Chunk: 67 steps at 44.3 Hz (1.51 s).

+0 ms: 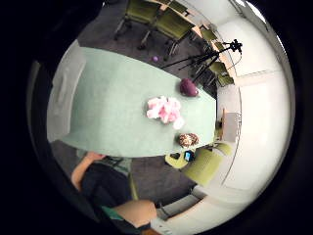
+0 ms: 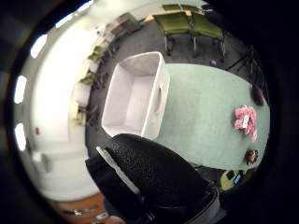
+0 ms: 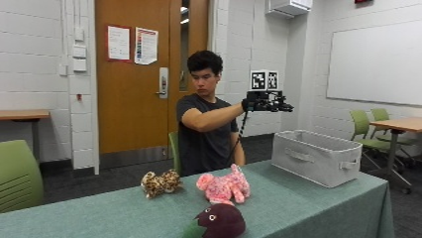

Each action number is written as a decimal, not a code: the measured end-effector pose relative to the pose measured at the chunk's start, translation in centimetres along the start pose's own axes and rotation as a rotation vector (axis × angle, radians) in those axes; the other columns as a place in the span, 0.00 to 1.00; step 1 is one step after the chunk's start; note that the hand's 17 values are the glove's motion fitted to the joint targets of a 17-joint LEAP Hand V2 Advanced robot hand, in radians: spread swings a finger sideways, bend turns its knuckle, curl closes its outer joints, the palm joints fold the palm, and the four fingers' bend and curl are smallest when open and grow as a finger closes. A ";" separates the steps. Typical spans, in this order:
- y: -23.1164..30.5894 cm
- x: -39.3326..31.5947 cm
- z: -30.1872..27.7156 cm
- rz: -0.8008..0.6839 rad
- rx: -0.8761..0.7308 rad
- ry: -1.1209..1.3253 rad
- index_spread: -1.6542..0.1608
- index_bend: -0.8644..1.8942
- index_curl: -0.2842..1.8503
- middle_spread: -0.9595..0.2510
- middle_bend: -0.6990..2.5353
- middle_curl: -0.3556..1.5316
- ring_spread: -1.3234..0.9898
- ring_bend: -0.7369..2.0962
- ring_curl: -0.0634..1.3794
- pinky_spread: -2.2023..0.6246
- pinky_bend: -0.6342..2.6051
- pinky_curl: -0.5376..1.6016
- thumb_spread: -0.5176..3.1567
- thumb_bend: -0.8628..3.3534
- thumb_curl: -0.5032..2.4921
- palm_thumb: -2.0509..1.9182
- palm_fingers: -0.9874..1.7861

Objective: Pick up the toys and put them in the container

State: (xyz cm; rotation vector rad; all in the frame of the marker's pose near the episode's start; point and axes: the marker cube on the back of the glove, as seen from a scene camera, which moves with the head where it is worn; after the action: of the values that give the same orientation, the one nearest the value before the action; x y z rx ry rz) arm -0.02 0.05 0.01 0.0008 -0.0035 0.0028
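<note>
White block walls and an orange wooden door back a long table [image 3: 310, 208] under a pale green, felt-like cloth. At one end stands the container [image 3: 315, 156] — a grey-white fabric bin, rectangular, with a slot handle in its side, nothing inside it. Well apart from it lie three soft toys: a pink mottled plush animal [image 3: 224, 186], a leopard-spotted one [image 3: 160, 183] just beside it, and a rounded dark purple plush [image 3: 219, 221] nearer the table's front edge. The gloved right hand [image 3: 258, 103] is raised at shoulder height above the table, between toys and bin — it holds no toy; how far its fingers are spread cannot be told.
</note>
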 end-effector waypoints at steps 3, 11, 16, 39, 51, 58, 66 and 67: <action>0.1 0.1 0.0 0.005 -0.002 -0.003 0.84 0.38 0.16 0.77 0.28 0.22 0.52 0.32 0.06 0.77 0.34 0.31 0.28 0.17 0.17 0.46 0.40; -0.4 2.7 0.2 0.015 0.008 -0.005 0.81 0.38 0.20 0.75 0.28 0.25 0.50 0.32 0.08 0.76 0.36 0.34 0.35 0.17 0.17 0.46 0.38; -0.8 5.8 0.4 0.022 0.025 -0.024 0.79 0.38 0.21 0.74 0.28 0.27 0.48 0.33 0.09 0.76 0.37 0.35 0.37 0.17 0.17 0.46 0.38; -0.3 22.5 12.9 0.197 -0.043 -0.101 0.76 0.39 0.27 0.70 0.29 0.33 0.45 0.33 0.14 0.76 0.36 0.38 0.39 0.17 0.18 0.46 0.39; 0.8 23.8 20.8 0.218 -0.165 -0.116 0.76 0.39 0.30 0.69 0.28 0.35 0.45 0.33 0.16 0.76 0.36 0.39 0.38 0.17 0.18 0.46 0.38; 1.6 24.6 23.9 0.225 -0.228 -0.131 0.75 0.40 0.31 0.69 0.28 0.35 0.45 0.32 0.16 0.77 0.36 0.39 0.37 0.17 0.19 0.47 0.37; 2.2 25.1 24.6 0.218 -0.235 -0.108 0.75 0.46 0.34 0.69 0.26 0.34 0.45 0.31 0.14 0.77 0.39 0.40 0.37 0.19 0.20 0.50 0.39; 2.2 25.1 24.6 0.216 -0.235 -0.111 0.75 0.47 0.34 0.70 0.26 0.34 0.45 0.31 0.14 0.76 0.39 0.41 0.38 0.19 0.21 0.50 0.39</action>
State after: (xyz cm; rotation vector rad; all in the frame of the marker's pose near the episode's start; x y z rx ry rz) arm 25.04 2.29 24.74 -0.2341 -0.1150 0.2186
